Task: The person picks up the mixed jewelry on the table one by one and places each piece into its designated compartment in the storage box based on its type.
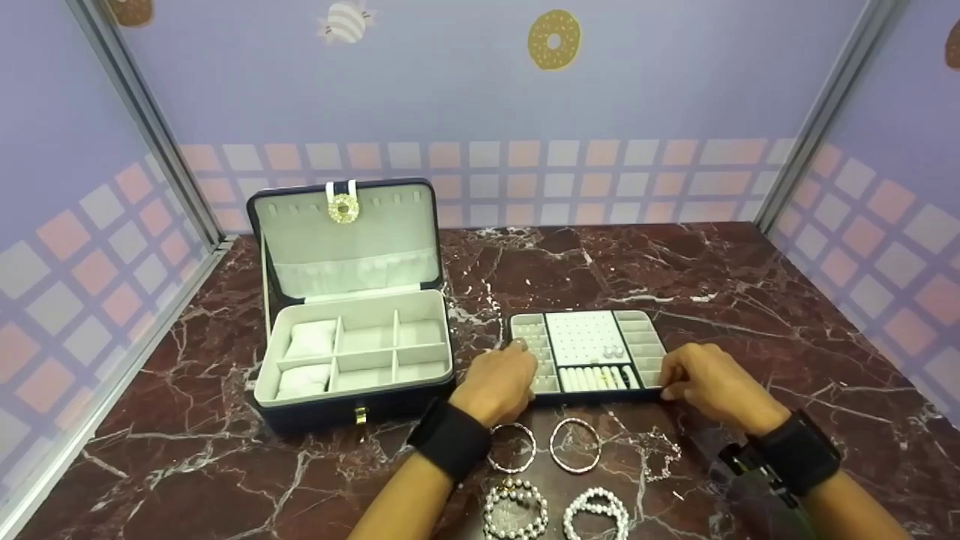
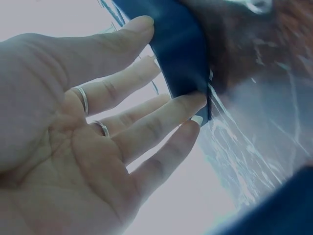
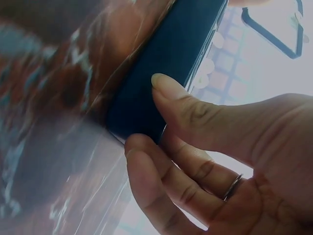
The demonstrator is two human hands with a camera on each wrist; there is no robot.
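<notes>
A navy jewelry tray (image 1: 591,397) with pale compartments lies on the marble table, right of an open jewelry box (image 1: 352,401). My left hand (image 1: 499,384) holds the tray's left end; in the left wrist view its thumb and fingertips touch the navy side (image 2: 183,54). At the opposite end my right hand (image 1: 709,381) grips the front corner. The right wrist view shows the thumb on the navy wall (image 3: 142,98) and fingers curled at the end. Earrings (image 1: 613,351) sit on the tray's dotted panel, above a row of ring rolls (image 1: 592,378).
In front of the tray lie two bangles (image 1: 574,445) (image 1: 513,448), a thin chain bracelet (image 1: 661,454) and pearl bracelets (image 1: 596,514) (image 1: 516,510). The box's raised lid (image 1: 349,255) leans back, and two white cushions (image 1: 311,339) fill its left compartments. Patterned walls (image 1: 480,90) enclose the table.
</notes>
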